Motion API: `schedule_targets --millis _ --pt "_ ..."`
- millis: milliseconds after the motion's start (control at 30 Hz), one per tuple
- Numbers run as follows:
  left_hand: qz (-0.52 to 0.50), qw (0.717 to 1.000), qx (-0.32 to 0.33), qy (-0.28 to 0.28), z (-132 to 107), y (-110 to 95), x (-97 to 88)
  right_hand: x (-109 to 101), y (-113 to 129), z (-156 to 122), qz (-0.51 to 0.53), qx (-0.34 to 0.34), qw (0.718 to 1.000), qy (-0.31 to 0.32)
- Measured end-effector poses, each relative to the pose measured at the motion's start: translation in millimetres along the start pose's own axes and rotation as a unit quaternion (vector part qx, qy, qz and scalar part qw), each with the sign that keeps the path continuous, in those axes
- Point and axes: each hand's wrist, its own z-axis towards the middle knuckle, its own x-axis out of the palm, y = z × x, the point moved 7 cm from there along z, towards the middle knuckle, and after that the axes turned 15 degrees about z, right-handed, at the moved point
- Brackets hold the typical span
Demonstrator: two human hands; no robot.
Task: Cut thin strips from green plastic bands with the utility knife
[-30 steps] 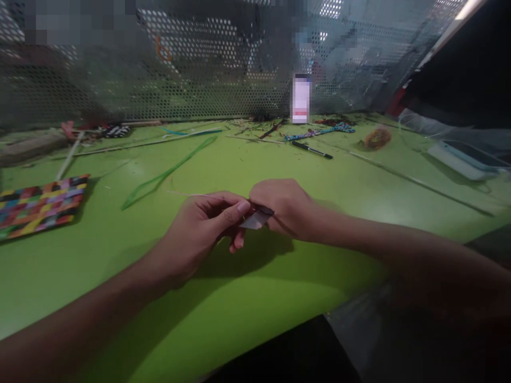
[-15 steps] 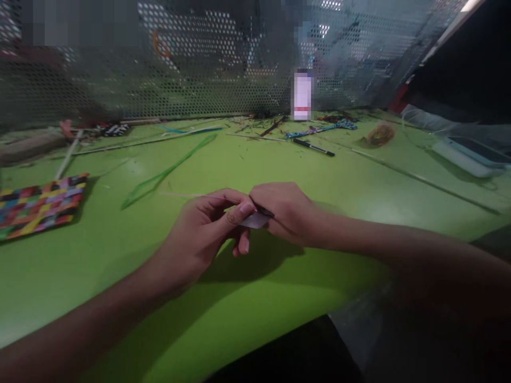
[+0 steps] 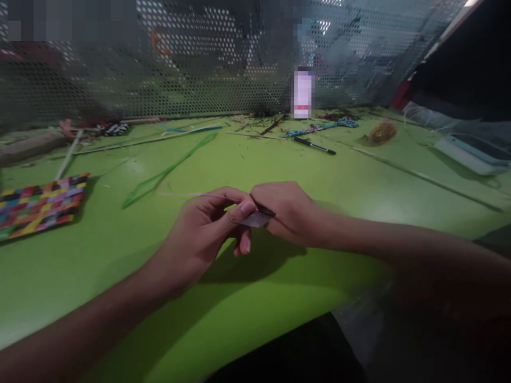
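Both hands meet over the middle of the green table (image 3: pixel 120 250). My left hand (image 3: pixel 203 234) pinches a thin pale strip (image 3: pixel 181 194) that runs out to the left from its fingertips. My right hand (image 3: pixel 285 210) is closed round a small flat blade (image 3: pixel 257 218), grey with a dark back edge, which pokes out toward the left thumb. The blade touches the strip where the two hands join. Most of the blade and the strip's near end are hidden by fingers.
A multicoloured woven mat (image 3: pixel 38 205) lies at the left. A long green strip (image 3: pixel 167 170) crosses the table's middle. A black pen (image 3: pixel 314 145), a woven band (image 3: pixel 323 127), scraps and a bottle (image 3: pixel 302 94) sit by the perforated metal screen (image 3: pixel 199 69). A pale tray (image 3: pixel 471 154) lies at the right.
The hands stay together in nearly the same spot. My left fingers have shifted slightly along the strip; the view has tilted a little.
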Motion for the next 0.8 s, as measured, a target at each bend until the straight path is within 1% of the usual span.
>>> schedule_targets --millis 200,433,533,800 --pt "-0.002 1.000 0.003 0.008 -1.2 -1.7 2.1 -1.5 3.0 -0.2 0.006 -0.002 1.000 -0.003" --pt "0.018 1.000 -0.004 -0.003 -2.6 -2.7 1.1 -0.1 3.1 0.1 -0.013 0.009 1.000 0.008" --pt "0.024 1.000 -0.001 -0.006 -2.4 -3.0 0.2 0.1 2.9 0.1 -0.019 0.008 1.000 0.002" --pt "0.038 0.999 0.005 -0.010 -1.4 -2.8 -0.1 0.6 2.1 -0.3 -0.009 0.021 1.000 0.002"
